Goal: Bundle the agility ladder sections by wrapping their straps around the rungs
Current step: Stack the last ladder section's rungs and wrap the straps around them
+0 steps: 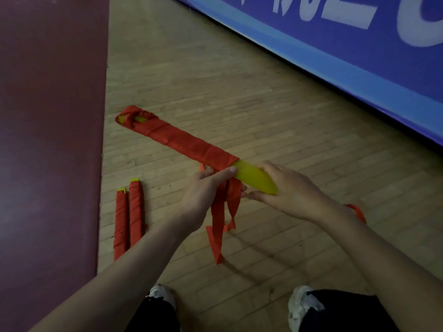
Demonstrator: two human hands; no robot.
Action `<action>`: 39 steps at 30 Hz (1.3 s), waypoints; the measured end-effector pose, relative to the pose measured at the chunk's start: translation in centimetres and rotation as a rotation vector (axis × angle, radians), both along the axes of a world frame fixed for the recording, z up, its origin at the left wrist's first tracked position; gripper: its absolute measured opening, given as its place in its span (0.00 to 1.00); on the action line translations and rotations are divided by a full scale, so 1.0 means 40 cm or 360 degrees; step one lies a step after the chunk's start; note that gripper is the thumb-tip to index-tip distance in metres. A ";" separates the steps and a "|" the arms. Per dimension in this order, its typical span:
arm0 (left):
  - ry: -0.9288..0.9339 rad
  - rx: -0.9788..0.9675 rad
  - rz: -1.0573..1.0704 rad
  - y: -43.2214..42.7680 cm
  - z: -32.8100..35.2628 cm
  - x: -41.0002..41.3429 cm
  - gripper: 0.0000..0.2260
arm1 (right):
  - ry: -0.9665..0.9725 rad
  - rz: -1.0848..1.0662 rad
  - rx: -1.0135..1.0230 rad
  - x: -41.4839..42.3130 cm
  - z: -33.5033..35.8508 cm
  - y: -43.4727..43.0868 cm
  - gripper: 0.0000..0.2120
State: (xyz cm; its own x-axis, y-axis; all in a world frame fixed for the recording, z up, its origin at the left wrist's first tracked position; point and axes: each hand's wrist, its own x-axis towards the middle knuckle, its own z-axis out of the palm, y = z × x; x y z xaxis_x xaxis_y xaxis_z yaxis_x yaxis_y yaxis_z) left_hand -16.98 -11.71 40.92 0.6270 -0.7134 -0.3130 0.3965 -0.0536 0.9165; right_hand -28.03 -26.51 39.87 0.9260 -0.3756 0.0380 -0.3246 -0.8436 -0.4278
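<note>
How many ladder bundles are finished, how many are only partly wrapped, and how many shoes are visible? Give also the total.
Finished red strap-wrapped bundles on the wooden floor: 2
Partly wrapped red and yellow bundle, held by left hand and right hand: 1
White shoes: 2
Total: 5

Banner lettering (407, 27) beyond top edge; near ends of bundles (135, 212) behind left forearm (134, 267).
</note>
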 end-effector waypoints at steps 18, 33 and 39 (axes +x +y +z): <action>-0.0250 -0.0183 -0.0287 0.023 0.017 0.040 0.11 | 0.0310 0.0206 0.1720 -0.054 0.057 -0.054 0.17; 0.0087 0.0060 -0.0343 0.003 -0.018 0.013 0.08 | 0.0067 -0.0027 0.1014 -0.033 -0.008 -0.052 0.04; -0.0033 0.0096 -0.0185 -0.005 -0.036 -0.001 0.08 | 0.0201 -0.0109 0.0052 -0.020 -0.024 -0.027 0.15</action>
